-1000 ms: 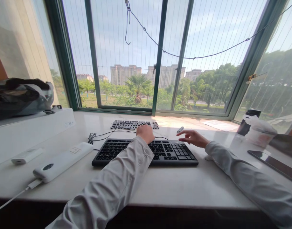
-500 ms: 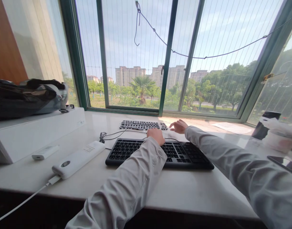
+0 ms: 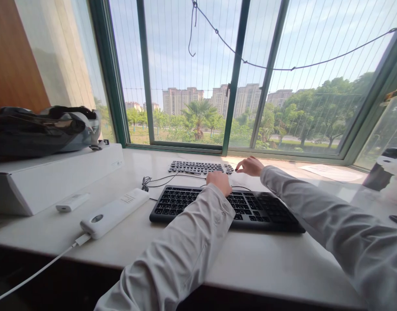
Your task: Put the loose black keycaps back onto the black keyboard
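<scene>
A black keyboard (image 3: 179,201) lies across the white tabletop, with empty-looking key positions on its left and middle parts. Behind it, small dark keycaps (image 3: 198,167) are laid out in keyboard-like rows. My left hand (image 3: 219,181) is closed at the keyboard's back edge, knuckles up. Its fingertips are hidden behind the hand, so what it holds does not show. My right hand (image 3: 251,166) reaches to the right end of the keycap rows. Its thumb and fingers pinch a small dark keycap there.
A coiled black cable (image 3: 146,183) runs behind the keyboard. To the left are a white power bank (image 3: 116,212) with a plugged-in cable, a small white device (image 3: 72,202) and a white box (image 3: 65,181) carrying a dark bag (image 3: 36,134). Paper (image 3: 331,172) lies by the window.
The view has turned slightly right, so the scene sits a little differently in it. My right fingers have drawn together near the end of the keycap rows. My left hand stays at the keyboard's back edge.
</scene>
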Demonstrator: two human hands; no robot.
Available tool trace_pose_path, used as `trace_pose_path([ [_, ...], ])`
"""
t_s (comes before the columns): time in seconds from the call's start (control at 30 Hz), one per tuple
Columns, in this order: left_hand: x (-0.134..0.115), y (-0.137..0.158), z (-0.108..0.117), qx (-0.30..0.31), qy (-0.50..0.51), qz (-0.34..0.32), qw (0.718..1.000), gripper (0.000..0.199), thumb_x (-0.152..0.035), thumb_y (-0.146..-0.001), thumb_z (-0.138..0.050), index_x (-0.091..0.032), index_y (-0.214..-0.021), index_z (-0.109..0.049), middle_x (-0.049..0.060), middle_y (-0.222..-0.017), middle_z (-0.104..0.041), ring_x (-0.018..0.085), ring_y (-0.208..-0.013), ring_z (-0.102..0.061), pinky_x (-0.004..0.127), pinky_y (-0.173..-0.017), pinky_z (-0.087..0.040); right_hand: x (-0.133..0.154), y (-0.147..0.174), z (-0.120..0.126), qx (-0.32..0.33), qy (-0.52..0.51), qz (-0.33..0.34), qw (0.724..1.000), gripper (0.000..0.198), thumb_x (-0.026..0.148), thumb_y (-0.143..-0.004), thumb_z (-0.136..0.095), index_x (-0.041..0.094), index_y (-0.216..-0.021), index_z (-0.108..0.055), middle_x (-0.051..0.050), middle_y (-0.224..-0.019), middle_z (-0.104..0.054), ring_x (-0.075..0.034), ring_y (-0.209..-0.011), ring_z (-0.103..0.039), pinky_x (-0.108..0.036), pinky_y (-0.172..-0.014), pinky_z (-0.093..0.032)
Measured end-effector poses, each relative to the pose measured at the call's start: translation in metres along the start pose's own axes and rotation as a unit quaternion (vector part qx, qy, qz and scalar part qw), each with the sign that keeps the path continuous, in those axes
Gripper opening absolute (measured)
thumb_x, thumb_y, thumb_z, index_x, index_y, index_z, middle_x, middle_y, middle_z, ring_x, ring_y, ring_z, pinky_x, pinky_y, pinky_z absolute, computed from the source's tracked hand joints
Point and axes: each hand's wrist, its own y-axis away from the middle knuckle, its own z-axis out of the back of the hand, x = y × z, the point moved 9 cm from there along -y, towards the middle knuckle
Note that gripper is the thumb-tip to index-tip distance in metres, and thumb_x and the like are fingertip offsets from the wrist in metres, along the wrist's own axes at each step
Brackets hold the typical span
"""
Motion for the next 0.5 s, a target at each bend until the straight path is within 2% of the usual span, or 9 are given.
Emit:
trace_pose_path([
  [0.13, -0.003, 0.003, 0.009, -0.011, 0.01, -0.01, 1.0, 0.036, -0.031, -0.077, -0.053, -0.014, -0.105, -0.067, 0.016, -0.103, -0.066, 0.026, -0.1, -0.061, 0.035, -0.083, -0.047, 0.027, 0.055, 0.033, -0.045, -0.06, 0.058, 0.995, 0.036, 0.054, -0.083, -0.056, 0.026, -0.094, -0.074, 0.0, -0.061, -0.066, -0.012, -0.058, -0.055, -0.031, -0.079, -0.034],
  [0.2, -0.007, 0.005, 0.015, -0.022, 0.017, -0.017, 0.999, 0.036, -0.032, -0.077, -0.053, -0.014, -0.106, -0.067, 0.016, -0.103, -0.066, 0.026, -0.101, -0.06, 0.034, -0.084, -0.046, 0.038, 0.088, 0.044, -0.057, -0.109, 0.066, 0.99, 0.041, 0.058, -0.081, -0.055, 0.023, -0.091, -0.075, 0.001, -0.05, -0.06, -0.01, -0.05, -0.05, -0.028, -0.07, -0.035],
  [0.27, -0.01, 0.007, 0.023, -0.042, 0.02, -0.022, 0.999, 0.036, -0.031, -0.077, -0.052, -0.015, -0.105, -0.067, 0.016, -0.101, -0.067, 0.026, -0.099, -0.061, 0.035, -0.084, -0.046, 0.046, 0.117, 0.049, -0.054, -0.158, 0.067, 0.984, 0.044, 0.06, -0.08, -0.055, 0.022, -0.091, -0.075, 0.002, -0.047, -0.058, -0.009, -0.048, -0.048, -0.028, -0.07, -0.036],
  [0.3, -0.013, 0.009, 0.027, -0.057, 0.02, -0.027, 0.998, 0.035, -0.03, -0.077, -0.05, -0.014, -0.103, -0.068, 0.016, -0.099, -0.067, 0.027, -0.096, -0.062, 0.035, -0.083, -0.047, 0.048, 0.128, 0.048, -0.04, -0.192, 0.06, 0.979, 0.045, 0.06, -0.08, -0.055, 0.022, -0.093, -0.075, 0.002, -0.049, -0.059, -0.009, -0.048, -0.049, -0.027, -0.067, -0.037],
  [0.4, -0.023, 0.015, 0.04, -0.101, 0.025, -0.056, 0.993, 0.035, -0.028, -0.076, -0.046, -0.014, -0.096, -0.071, 0.015, -0.088, -0.068, 0.026, -0.085, -0.063, 0.035, -0.074, -0.048, 0.056, 0.151, 0.033, 0.069, -0.302, 0.044, 0.95, 0.048, 0.06, -0.079, -0.055, 0.02, -0.099, -0.073, 0.002, -0.049, -0.059, -0.008, -0.044, -0.049, -0.022, -0.052, -0.036],
  [0.5, -0.037, 0.02, 0.04, -0.088, 0.05, -0.121, 0.987, 0.031, -0.025, -0.074, -0.045, -0.014, -0.079, -0.073, 0.012, -0.074, -0.068, 0.022, -0.072, -0.061, 0.03, -0.066, -0.045, 0.064, 0.161, 0.028, 0.134, -0.346, 0.049, 0.927, 0.046, 0.059, -0.075, -0.061, 0.02, -0.095, -0.074, 0.002, -0.049, -0.058, -0.008, -0.043, -0.048, -0.021, -0.047, -0.035],
])
